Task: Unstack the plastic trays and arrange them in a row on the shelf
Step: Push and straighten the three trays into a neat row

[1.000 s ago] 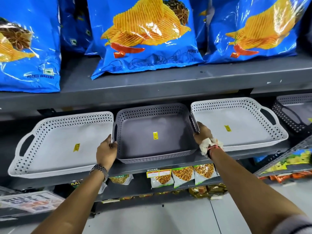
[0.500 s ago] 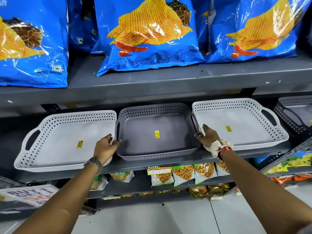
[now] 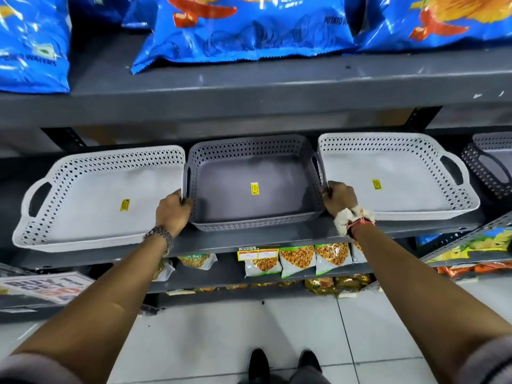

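Three perforated plastic trays stand side by side on the grey shelf (image 3: 249, 239). The middle one is a dark grey tray (image 3: 230, 195) with a yellow sticker. A light grey tray (image 3: 91, 200) lies to its left and another light grey tray (image 3: 393, 187) to its right. My left hand (image 3: 173, 210) grips the dark tray's left handle edge. My right hand (image 3: 339, 196) grips its right handle edge. Both hands' fingers are curled over the rim, partly hidden.
A further dark perforated tray (image 3: 490, 167) sits at the far right. Blue chip bags (image 3: 249, 31) fill the shelf above. Small snack packets (image 3: 299, 259) hang on the lower shelf. A sale sign (image 3: 41, 285) is low on the left. My shoes (image 3: 282, 364) stand on white floor tiles.
My hands had loosened half a second ago and now grip the dark tray's two ends again. The view has tilted down, showing the floor and shoes.
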Available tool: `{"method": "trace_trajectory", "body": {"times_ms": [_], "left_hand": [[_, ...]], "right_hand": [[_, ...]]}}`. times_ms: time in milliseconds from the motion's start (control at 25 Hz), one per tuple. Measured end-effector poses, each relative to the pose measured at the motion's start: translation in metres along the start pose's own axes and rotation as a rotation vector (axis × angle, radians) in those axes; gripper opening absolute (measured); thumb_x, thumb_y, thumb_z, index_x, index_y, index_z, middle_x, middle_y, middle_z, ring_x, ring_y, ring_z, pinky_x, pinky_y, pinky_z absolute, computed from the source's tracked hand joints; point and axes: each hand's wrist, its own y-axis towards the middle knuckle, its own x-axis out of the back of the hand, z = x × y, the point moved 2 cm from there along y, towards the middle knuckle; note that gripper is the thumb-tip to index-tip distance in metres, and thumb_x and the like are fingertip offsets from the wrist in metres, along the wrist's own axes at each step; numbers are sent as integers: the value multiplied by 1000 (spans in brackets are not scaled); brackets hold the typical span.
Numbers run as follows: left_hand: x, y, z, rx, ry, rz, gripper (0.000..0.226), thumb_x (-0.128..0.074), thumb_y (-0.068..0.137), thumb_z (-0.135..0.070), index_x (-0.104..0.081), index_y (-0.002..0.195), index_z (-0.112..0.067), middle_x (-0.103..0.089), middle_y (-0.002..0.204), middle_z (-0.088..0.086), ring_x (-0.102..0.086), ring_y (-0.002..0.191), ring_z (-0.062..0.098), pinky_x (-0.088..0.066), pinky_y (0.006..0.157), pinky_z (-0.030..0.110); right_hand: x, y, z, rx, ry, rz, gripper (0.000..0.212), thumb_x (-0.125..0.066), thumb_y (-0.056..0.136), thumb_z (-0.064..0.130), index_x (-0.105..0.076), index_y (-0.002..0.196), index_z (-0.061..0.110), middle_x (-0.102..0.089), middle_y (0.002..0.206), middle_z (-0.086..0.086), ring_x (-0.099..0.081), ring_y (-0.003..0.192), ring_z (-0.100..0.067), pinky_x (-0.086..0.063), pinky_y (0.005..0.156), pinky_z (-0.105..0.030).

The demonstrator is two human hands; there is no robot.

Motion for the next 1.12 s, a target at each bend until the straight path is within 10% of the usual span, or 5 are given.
{"method": "trace_trajectory", "body": {"times_ms": [1120], "left_hand": [[-13, 88, -31, 36, 204, -37, 35, -40, 92, -15, -50, 116, 7, -56, 122, 33, -52, 113, 47, -44, 93, 45]], "right_hand": [[-14, 82, 29, -53, -39, -24, 25, -50, 82, 11, -63, 96, -5, -65, 103, -33, -59, 96, -48, -49, 82, -41]]}}
